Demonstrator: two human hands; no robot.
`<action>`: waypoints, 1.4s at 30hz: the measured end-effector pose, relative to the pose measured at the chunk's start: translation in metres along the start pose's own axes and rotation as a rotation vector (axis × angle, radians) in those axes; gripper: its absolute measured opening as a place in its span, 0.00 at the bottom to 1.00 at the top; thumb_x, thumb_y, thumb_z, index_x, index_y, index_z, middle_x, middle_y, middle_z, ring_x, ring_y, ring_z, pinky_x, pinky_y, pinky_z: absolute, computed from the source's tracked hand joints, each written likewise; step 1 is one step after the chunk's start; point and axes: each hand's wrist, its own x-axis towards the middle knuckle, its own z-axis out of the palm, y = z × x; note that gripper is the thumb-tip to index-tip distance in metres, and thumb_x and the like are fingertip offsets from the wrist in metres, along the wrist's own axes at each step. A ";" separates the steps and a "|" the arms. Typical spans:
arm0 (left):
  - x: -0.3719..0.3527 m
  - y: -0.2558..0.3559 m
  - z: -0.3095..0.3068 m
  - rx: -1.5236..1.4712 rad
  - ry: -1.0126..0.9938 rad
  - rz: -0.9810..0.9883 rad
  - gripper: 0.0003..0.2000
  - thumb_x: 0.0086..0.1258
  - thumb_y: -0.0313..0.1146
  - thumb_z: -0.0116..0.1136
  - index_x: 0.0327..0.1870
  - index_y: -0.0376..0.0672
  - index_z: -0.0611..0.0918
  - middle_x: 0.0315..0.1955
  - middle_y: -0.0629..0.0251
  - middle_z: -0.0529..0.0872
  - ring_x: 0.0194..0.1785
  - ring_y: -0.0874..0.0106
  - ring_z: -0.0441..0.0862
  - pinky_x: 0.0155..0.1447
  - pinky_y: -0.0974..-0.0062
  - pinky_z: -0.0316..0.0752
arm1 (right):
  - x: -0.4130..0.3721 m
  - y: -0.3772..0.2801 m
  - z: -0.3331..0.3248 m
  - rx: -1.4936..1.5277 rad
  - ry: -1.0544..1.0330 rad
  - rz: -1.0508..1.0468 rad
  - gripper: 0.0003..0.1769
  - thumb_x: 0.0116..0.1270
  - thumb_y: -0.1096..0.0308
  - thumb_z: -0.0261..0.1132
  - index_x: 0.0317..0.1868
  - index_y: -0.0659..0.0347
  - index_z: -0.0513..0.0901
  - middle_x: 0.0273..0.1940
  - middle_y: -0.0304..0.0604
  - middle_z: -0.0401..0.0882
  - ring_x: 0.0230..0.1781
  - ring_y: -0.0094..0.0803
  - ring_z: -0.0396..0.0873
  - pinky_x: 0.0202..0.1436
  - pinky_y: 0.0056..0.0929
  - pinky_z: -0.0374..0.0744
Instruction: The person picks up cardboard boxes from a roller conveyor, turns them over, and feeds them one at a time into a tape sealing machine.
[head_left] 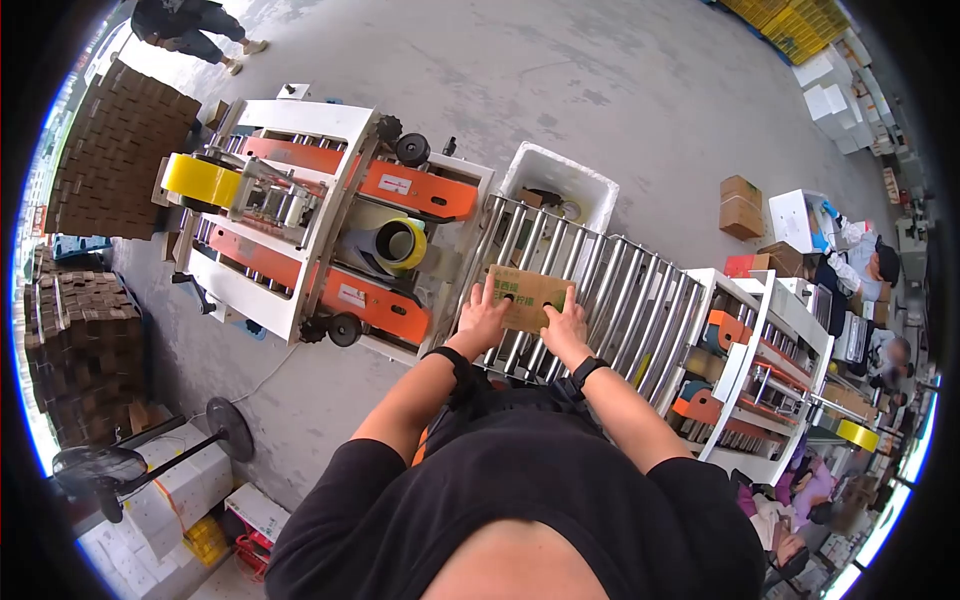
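A small brown cardboard box (527,291) with green printing lies on the steel rollers in front of me. My left hand (483,322) holds its left side, the index finger stretched along the edge and the thumb at a dark hole in the top. On the opposite side my right hand (566,328) grips the box in much the same way, its thumb by a second dark hole. Fingertips pressed against the far sides are partly hidden. Both wrists carry dark bands.
The roller conveyor (625,300) links a taping machine (330,220) with orange side belts on the left to another machine (750,365) on the right. Behind the rollers stands a white foam bin (590,185). Stacked cardboard (115,150) is at far left; people sit at right.
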 end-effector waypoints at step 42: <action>-0.029 -0.061 0.045 -0.338 -0.293 -0.291 0.13 0.51 0.30 0.56 0.38 0.38 0.81 0.40 0.54 0.81 0.47 0.60 0.78 0.47 0.64 0.75 | -0.004 0.139 -0.053 -0.028 0.283 0.118 0.48 0.41 0.51 0.72 0.61 0.60 0.62 0.61 0.52 0.57 0.63 0.49 0.53 0.65 0.45 0.53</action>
